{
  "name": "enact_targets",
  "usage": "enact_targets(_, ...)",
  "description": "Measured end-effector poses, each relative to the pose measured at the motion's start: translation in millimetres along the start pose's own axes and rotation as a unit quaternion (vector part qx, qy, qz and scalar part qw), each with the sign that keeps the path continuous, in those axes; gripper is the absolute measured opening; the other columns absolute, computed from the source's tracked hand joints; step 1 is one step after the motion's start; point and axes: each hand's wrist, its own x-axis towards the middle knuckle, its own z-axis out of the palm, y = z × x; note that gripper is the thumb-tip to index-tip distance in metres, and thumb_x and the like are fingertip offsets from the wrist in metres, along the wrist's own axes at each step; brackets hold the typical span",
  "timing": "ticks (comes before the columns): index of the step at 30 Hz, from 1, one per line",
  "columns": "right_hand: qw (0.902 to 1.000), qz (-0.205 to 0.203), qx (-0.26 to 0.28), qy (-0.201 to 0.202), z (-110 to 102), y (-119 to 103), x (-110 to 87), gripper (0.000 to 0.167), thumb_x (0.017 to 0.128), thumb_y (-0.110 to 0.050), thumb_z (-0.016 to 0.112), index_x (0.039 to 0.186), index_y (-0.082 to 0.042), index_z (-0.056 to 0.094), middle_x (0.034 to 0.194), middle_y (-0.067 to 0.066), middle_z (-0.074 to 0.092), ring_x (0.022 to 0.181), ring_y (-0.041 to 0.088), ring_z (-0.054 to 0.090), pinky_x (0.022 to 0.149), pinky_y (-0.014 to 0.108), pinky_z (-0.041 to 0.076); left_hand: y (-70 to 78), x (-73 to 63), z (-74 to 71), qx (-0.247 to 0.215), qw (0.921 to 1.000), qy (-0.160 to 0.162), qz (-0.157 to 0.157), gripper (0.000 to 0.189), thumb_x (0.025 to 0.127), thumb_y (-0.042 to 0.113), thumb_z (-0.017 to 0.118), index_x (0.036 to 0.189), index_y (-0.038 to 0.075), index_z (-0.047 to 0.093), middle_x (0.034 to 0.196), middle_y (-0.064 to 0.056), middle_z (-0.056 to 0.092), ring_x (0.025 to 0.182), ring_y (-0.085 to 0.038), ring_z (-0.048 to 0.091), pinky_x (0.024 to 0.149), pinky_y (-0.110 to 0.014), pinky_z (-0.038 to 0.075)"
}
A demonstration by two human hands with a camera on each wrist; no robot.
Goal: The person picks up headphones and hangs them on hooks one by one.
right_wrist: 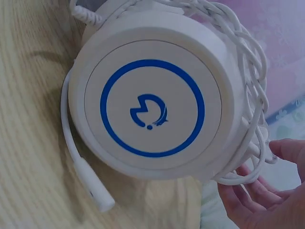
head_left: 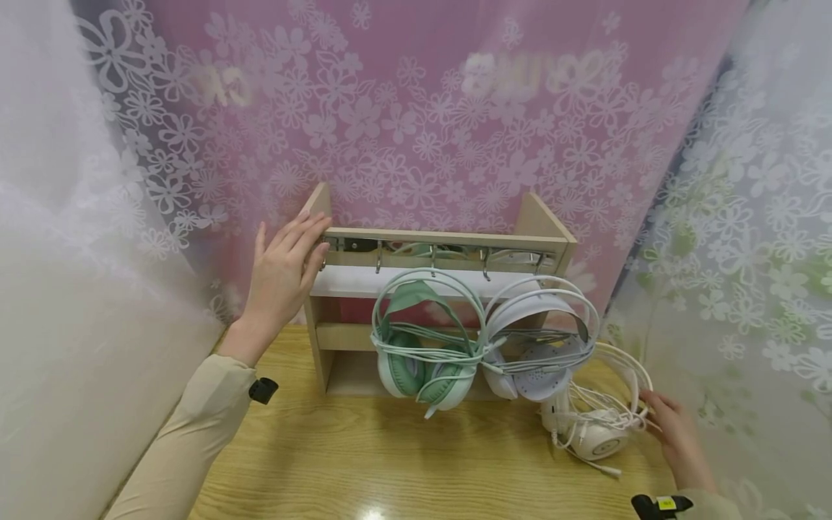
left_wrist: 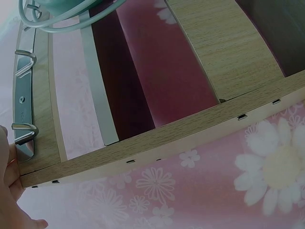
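My left hand [head_left: 284, 271] rests on the upper left corner of a wooden hook rack [head_left: 416, 235], its fingers fairly straight. The left wrist view shows that hand [left_wrist: 10, 191] against the rack's edge beside the hook strip. At the right, my right hand [head_left: 676, 430] pinches the white headphones [head_left: 601, 437] at the band and wound cable. Their ear cup [right_wrist: 152, 107] has a blue ring and faces the right wrist camera; thumb and fingers [right_wrist: 238, 191] grip by the cable. Green headphones [head_left: 445, 386] and pale lavender headphones [head_left: 542, 372] hang from the rack's hooks.
Several metal hooks [head_left: 379, 258] line the rack's front. It stands on a wood-grain table [head_left: 364, 462]. Behind hangs a pink flowered curtain [head_left: 416, 108], with whitish sheets [head_left: 767, 303] at the sides. A loose cable end [right_wrist: 95, 188] dangles below the ear cup.
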Motion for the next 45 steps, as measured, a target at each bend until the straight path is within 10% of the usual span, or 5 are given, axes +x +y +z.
enact_targets(6, 0.9984, -0.032, -0.022, 0.042, 16, -10, -0.8, 0.067, 0.101, -0.044, 0.058, 0.149, -0.001, 0.039, 0.079, -0.033, 0.056, 0.076, -0.009, 0.059, 0.067, 0.015, 0.051, -0.4, -0.2, -1.6, 0.001, 1.0000, -0.003, -0.001, 0.040, 0.106, 0.029, 0.055, 0.144, 0.016, 0.058, 0.147, -0.004, 0.057, 0.142, -0.025, 0.046, 0.122, -0.062, 0.007)
enact_targets(32, 0.9739, -0.089, 0.098, 0.185, 30, -21, -24.3, 0.022, 0.103, -0.036, 0.058, 0.120, -0.022, 0.061, 0.075, -0.035, 0.064, 0.066, -0.015, 0.061, 0.051, 0.010, 0.042, -0.6, 0.2, 0.1, -0.003, 1.0000, 0.000, 0.000, 0.039, 0.105, 0.028, 0.056, 0.143, 0.016, 0.059, 0.147, -0.003, 0.058, 0.142, -0.025, 0.047, 0.122, -0.063, 0.009)
enact_targets(39, 0.9582, -0.131, 0.168, 0.191, 28, -21, -30.6, 0.033, 0.103, -0.025, 0.061, 0.130, -0.007, 0.059, 0.082, -0.024, 0.068, 0.070, -0.007, 0.065, 0.050, 0.017, 0.054, -0.5, 0.2, 0.5, -0.001, 1.0000, 0.001, 0.001, 0.039, 0.105, 0.028, 0.056, 0.143, 0.016, 0.059, 0.147, -0.003, 0.058, 0.142, -0.025, 0.047, 0.121, -0.063, 0.009)
enact_targets(45, 0.9594, -0.170, 0.039, 0.222, 27, -20, -34.1, 0.045, 0.106, -0.025, 0.054, 0.141, 0.003, 0.054, 0.081, -0.035, 0.063, 0.072, -0.015, 0.059, 0.052, 0.010, 0.051, -0.5, 0.3, 0.1, -0.003, 1.0000, 0.003, 0.002, 0.039, 0.105, 0.028, 0.056, 0.142, 0.016, 0.059, 0.147, -0.004, 0.058, 0.142, -0.025, 0.046, 0.122, -0.063, 0.009)
